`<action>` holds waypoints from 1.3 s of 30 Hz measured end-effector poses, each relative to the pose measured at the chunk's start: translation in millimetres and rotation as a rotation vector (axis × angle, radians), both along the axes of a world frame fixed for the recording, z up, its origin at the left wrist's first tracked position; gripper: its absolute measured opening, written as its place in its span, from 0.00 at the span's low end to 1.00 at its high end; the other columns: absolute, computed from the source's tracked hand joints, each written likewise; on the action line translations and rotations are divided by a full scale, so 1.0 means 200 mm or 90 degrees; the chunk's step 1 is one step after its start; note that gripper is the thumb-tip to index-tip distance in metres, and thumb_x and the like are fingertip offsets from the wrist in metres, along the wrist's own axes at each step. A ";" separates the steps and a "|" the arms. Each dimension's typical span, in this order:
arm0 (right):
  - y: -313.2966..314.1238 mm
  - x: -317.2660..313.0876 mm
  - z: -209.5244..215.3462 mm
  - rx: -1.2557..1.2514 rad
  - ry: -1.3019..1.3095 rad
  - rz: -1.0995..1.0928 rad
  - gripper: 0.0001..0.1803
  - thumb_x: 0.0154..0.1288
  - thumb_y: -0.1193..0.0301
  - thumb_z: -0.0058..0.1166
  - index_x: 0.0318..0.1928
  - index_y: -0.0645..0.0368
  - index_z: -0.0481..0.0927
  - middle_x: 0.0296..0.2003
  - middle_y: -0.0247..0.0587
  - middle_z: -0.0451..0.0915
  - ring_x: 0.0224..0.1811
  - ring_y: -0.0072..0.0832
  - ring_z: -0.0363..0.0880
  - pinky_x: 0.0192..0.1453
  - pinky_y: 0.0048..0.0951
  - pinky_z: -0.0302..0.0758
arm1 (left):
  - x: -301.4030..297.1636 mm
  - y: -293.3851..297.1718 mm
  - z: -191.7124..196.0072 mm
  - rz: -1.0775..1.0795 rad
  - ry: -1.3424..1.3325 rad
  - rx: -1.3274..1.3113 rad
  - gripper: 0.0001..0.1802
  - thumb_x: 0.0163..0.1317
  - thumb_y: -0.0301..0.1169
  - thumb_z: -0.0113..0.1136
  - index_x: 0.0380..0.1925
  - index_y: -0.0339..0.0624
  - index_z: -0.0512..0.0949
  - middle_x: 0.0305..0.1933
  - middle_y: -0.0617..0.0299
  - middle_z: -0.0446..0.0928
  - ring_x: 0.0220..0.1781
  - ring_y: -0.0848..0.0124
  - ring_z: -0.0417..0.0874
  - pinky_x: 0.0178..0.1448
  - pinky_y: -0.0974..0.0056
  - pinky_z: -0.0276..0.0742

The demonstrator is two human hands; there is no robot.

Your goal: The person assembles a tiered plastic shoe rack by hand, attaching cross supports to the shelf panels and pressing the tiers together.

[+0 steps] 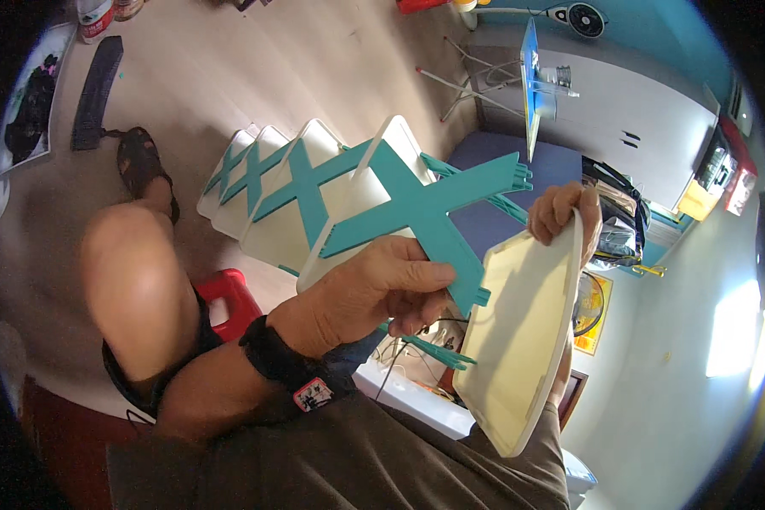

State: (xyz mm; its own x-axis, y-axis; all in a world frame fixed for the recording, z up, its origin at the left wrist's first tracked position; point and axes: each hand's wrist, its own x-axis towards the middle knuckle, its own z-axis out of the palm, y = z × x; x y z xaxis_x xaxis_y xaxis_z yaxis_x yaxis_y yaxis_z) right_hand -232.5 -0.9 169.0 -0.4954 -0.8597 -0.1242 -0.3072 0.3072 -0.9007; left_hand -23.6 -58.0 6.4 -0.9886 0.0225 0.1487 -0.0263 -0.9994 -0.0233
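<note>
My left hand (395,285), a dark band on its wrist, is closed on the lower arm of a teal X-shaped bracket (421,208), thumb on the near face. This bracket is the end piece of a multi-level rack with cream shelves (314,140) and teal crossed sides. My right hand (565,217) grips the upper edge of a loose cream shelf panel (527,319), fingers curled over the rim. The panel stands tilted beside the bracket's pronged tips, its raised rim facing them. Another teal pronged arm (438,350) shows below my left hand, close to the panel.
A red plastic stool (229,302) is beside my knee. A white box with cables (412,395) lies under the panel. Farther off are a folding table (531,93), a grey cabinet (612,110), a fan (585,19) and bags (616,217). A dark strip (98,93) lies on the floor.
</note>
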 end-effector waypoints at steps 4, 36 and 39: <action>-0.06 -0.02 0.09 0.040 0.080 0.022 0.26 0.74 0.53 0.39 0.21 0.56 0.64 0.15 0.29 0.60 0.13 0.17 0.56 0.14 0.19 0.55 | -0.01 0.01 -0.03 0.020 0.038 0.039 0.15 0.65 0.42 0.56 0.31 0.41 0.78 0.22 0.65 0.76 0.19 0.79 0.73 0.22 0.75 0.67; 0.83 -0.14 -0.19 0.064 0.138 -0.276 0.21 0.73 0.51 0.42 0.27 0.52 0.68 0.16 0.23 0.56 0.14 0.12 0.53 0.14 0.16 0.51 | 0.32 -0.32 -0.13 0.366 -0.339 -0.795 0.21 0.56 0.43 0.65 0.35 0.32 0.79 0.28 0.60 0.76 0.33 0.74 0.75 0.40 0.69 0.70; 0.98 -0.10 -0.40 0.080 -0.017 -0.284 0.22 0.72 0.50 0.43 0.29 0.55 0.70 0.15 0.21 0.56 0.13 0.11 0.51 0.13 0.15 0.47 | 0.25 -0.22 -0.18 0.190 -0.352 -0.891 0.31 0.54 0.34 0.65 0.57 0.33 0.67 0.39 0.59 0.74 0.41 0.72 0.76 0.46 0.69 0.73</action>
State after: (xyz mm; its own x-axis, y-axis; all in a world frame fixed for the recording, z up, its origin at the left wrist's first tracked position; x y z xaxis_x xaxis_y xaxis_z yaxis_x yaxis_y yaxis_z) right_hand -252.9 194.6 89.5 -0.8081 -0.5412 -0.2324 -0.0971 0.5116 -0.8537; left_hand 26.1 -101.9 -29.1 -0.9050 -0.3765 -0.1979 -0.1313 -0.1953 0.9719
